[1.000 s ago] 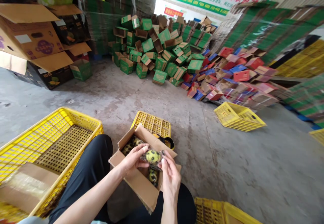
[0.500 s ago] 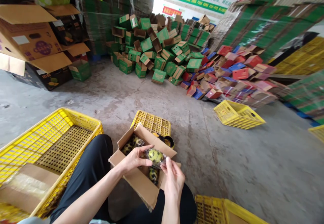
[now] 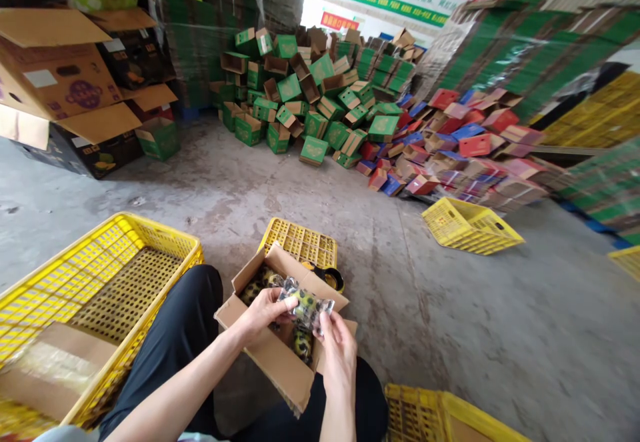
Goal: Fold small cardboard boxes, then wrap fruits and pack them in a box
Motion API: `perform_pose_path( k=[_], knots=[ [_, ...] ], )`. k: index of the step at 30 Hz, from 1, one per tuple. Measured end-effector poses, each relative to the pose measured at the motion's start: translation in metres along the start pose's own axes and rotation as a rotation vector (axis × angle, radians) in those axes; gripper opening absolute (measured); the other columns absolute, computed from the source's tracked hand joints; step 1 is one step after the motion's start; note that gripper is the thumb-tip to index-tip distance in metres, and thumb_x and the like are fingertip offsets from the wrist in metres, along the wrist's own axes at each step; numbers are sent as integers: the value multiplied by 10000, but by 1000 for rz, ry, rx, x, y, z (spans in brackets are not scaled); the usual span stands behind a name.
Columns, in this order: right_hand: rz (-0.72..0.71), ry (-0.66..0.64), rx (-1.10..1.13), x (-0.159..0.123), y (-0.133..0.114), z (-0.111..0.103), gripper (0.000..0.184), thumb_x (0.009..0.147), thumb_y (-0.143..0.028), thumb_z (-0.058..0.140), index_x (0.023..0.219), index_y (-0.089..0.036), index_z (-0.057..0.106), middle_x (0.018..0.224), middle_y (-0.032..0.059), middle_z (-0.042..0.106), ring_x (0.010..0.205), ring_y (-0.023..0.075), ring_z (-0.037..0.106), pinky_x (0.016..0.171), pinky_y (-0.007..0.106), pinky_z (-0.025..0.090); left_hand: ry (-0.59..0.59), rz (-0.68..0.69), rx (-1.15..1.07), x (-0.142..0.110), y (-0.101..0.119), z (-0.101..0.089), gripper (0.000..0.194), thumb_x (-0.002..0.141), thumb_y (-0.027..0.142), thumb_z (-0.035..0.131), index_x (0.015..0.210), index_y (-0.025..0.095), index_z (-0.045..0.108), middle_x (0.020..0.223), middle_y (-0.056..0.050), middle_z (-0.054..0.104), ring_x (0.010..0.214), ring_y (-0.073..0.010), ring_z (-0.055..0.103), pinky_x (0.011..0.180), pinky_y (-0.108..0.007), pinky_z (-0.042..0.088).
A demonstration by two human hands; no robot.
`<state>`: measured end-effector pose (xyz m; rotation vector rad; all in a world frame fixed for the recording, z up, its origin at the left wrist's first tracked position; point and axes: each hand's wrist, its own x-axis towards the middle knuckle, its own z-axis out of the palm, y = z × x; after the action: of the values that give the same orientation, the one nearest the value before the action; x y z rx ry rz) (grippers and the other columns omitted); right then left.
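Between both hands, above an open cardboard box (image 3: pixel 280 355), is a yellow-green wrapped fruit (image 3: pixel 306 303) in clear plastic with dark spots. My left hand (image 3: pixel 266 312) pinches its left end between thumb and fingers. At the other end, my right hand (image 3: pixel 338 342) grips the crinkled plastic with thumb and fingertips. More dark-spotted wrapped fruit (image 3: pixel 302 343) lies inside the box below, partly hidden by my hands and the flaps. What kind of fruit it is, I cannot tell. Behind the box's far flap sits a black and yellow object (image 3: pixel 330 278), apparently a tape dispenser.
An upturned yellow crate (image 3: pixel 300 241) stands behind the box. To my left is a large yellow crate (image 3: pixel 125 282) with a cardboard piece (image 3: pixel 55 369) in it; another crate (image 3: pixel 425 415) is at lower right. Farther off are a tilted crate (image 3: pixel 473 225) and heaped green boxes (image 3: pixel 315 150).
The wrapped fruit has turned in my hands, so more spotted, shiny plastic faces up. My left thumb now lies over it, and my right hand has shifted slightly lower and left.
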<state>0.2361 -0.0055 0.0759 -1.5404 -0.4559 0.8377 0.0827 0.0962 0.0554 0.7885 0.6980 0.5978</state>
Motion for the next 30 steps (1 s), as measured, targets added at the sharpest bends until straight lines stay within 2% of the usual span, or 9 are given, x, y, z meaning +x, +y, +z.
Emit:
perform_pose_path(
  k=[7, 11, 14, 16, 19, 22, 25, 27, 30],
  knots=[
    [2, 17, 123, 3, 8, 6, 505, 654, -537, 907, 972, -164, 783, 901, 85, 790, 744, 208, 709, 642, 292, 571, 4, -59, 11, 1, -5, -3, 607, 662, 673, 870, 878, 123, 732, 839, -104, 779, 713, -182, 734, 661, -251, 540],
    [21, -1, 109, 6, 10, 5, 561, 650, -565, 905, 1014, -155, 785, 934, 107, 800, 746, 231, 734, 666, 330, 603, -19, 1, -27, 0, 1, -5, 576, 672, 592, 904, 967, 127, 735, 965, -111, 766, 832, -207, 732, 751, -287, 566],
    [6, -7, 64, 12, 13, -4, 648, 696, -656, 837, 1110, -162, 771, 1070, 149, 795, 905, 292, 767, 787, 403, 632, 47, 94, 15, -2, 14, -14, 564, 695, 533, 904, 1057, 140, 723, 1033, -96, 750, 882, -213, 710, 776, -284, 559],
    [-49, 6, -9, 18, 16, -15, 647, 744, -675, 784, 1152, -174, 758, 1178, 162, 771, 1057, 315, 747, 914, 445, 611, 123, 167, 128, -2, 23, -24, 516, 717, 511, 886, 1043, 151, 711, 986, -69, 745, 858, -207, 691, 752, -267, 538],
    [-123, -68, -249, 26, 28, -29, 539, 818, -608, 725, 1162, -194, 758, 1264, 152, 741, 1192, 327, 695, 1041, 486, 550, 281, 245, 392, -3, 31, -42, 450, 680, 421, 904, 1006, 181, 708, 850, -19, 721, 795, -202, 662, 737, -257, 510],
    [-257, -189, -568, 29, 44, -29, 372, 879, -424, 663, 1170, -214, 761, 1295, 131, 724, 1238, 329, 663, 1100, 510, 505, 373, 288, 523, -5, 24, -55, 595, 686, 324, 887, 1232, 238, 668, 906, -10, 741, 867, -238, 696, 852, -293, 519],
    [-416, -218, -919, 28, 60, -18, 327, 850, -176, 605, 1136, -202, 761, 1337, 142, 687, 1288, 335, 619, 1133, 506, 476, 327, 278, 755, -7, 11, -63, 765, 827, 300, 756, 1524, 268, 443, 974, -21, 746, 941, -268, 729, 956, -370, 517],
    [-489, -243, -1132, 28, 68, -9, 381, 812, -58, 560, 1114, -190, 753, 1331, 152, 677, 1306, 336, 593, 1138, 486, 469, 287, 290, 959, -6, 2, -66, 734, 923, 290, 638, 1591, 269, 334, 1031, -44, 739, 1010, -272, 727, 992, -408, 520],
    [-560, -245, -1338, 29, 74, 1, 435, 809, 13, 502, 1129, -174, 730, 1239, 158, 701, 1247, 330, 614, 1102, 458, 487, 298, 381, 1162, -1, -10, -71, 561, 969, 241, 550, 1522, 240, 457, 1287, -124, 662, 1201, -278, 667, 1063, -420, 507]
  ],
)
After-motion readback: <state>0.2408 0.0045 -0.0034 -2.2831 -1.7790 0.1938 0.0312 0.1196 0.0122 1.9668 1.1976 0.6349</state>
